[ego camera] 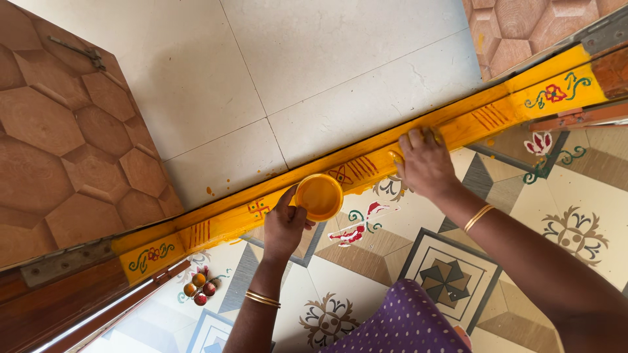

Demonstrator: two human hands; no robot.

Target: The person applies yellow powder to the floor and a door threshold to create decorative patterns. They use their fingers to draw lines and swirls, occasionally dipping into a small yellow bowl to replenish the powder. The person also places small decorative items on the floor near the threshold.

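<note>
Yellow bowl (pixel 318 196), just the one, small, round and shallow, sits in the left hand (pixel 286 225), whose fingers curl around its near-left rim and hold it just over the doorstep. That doorstep is one long painted threshold (pixel 226 225), glossy yellow, running diagonally from near left to far right, with little red stripe marks and green-and-red flower motifs on it. The right hand (pixel 424 163) is stretched out to the right of the bowl, palm down, its fingers close together and bent onto the threshold's top edge, holding nothing as far as I can see. Each wrist wears thin gold bangles (pixel 263 299). Two wooden door leaves (pixel 59 150) with a carved hexagon pattern stand open, one far left, one far right. Plain pale tiles (pixel 314 72) lie beyond, patterned ones nearer.
</note>
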